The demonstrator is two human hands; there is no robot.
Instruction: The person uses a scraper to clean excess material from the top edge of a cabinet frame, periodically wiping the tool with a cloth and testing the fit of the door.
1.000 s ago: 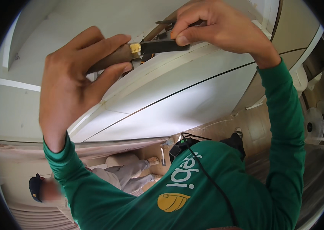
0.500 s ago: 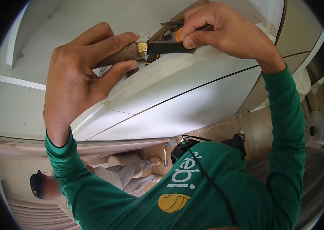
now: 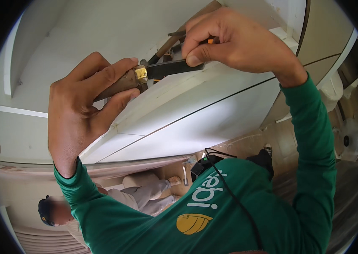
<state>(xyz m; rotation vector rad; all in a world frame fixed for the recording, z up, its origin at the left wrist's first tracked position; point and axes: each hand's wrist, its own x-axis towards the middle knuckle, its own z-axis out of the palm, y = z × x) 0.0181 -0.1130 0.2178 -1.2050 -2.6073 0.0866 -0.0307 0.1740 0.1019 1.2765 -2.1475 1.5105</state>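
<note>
Held level between my hands is a chisel (image 3: 168, 69) with a brown wooden handle, a yellow metal collar and a dark flat blade. My left hand (image 3: 75, 95) is closed round the handle, thumb below and fingers above. At the blade's far end, my right hand (image 3: 238, 44) pinches the tip between thumb and fingers, which hide the cutting edge. Behind the blade lie several tools, partly covered by my right hand; a long wooden handle (image 3: 202, 15) slants up among them, and bits of orange and black show.
The tools rest on a white cabinet surface (image 3: 98, 31) with a raised front edge. White panels (image 3: 196, 112) drop below it. A person (image 3: 141, 197) in a dark cap is at lower left. A fan (image 3: 350, 139) stands at far right.
Both hands and the chisel appear lower and further left in the picture, the left hand's end having dropped more. The grip on the chisel looks the same.
</note>
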